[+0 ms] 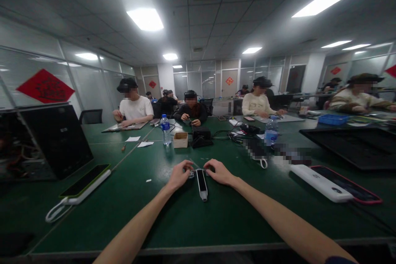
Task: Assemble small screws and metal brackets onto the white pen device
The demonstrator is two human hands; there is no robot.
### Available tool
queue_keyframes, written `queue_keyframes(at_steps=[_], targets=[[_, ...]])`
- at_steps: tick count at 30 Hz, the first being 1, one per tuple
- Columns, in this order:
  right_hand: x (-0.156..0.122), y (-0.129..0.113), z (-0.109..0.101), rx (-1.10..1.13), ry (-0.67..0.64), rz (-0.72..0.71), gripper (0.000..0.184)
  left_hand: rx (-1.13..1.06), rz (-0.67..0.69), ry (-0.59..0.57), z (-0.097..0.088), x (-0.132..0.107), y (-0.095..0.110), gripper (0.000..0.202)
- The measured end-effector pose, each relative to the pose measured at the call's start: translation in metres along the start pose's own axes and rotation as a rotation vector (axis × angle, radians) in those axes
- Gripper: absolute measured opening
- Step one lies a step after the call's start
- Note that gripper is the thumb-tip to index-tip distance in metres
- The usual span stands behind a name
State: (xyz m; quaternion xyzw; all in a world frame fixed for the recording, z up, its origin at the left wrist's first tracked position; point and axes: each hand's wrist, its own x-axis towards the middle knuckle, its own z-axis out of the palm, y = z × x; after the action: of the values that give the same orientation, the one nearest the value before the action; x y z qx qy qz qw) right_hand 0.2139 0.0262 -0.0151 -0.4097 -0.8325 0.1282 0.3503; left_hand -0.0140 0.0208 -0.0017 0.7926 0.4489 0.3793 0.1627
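Left hand [180, 175], right hand [220, 172] (both curled) beside device [201, 183]

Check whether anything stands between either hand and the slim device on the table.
A clear, shiny piece seems to lie between the left hand and the slim device. Something similar may show by the right hand, too small to tell.

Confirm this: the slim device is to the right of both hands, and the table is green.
Not right: the head view shows the slim device between the left hand and the right hand. The table is green, as you said.
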Motion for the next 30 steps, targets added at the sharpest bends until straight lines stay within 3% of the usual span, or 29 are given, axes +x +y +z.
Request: queue_keyframes(at_steps=[6,12,30], targets=[[0.0,-0.001,-0.002,0.008,-0.035,0.039,0.021,0.023,-0.016,-0.016,0.003,-0.001,-0.004,0.034],[0.0,-0.001,-0.002,0.015,-0.053,0.077,0.021,0.018,0.003,-0.005,0.001,-0.001,0.004,0.031],[0.0,-0.004,-0.001,0.01,0.018,0.053,0.02,0.139,0.015,-0.005,0.002,-0.001,-0.003,0.029]])
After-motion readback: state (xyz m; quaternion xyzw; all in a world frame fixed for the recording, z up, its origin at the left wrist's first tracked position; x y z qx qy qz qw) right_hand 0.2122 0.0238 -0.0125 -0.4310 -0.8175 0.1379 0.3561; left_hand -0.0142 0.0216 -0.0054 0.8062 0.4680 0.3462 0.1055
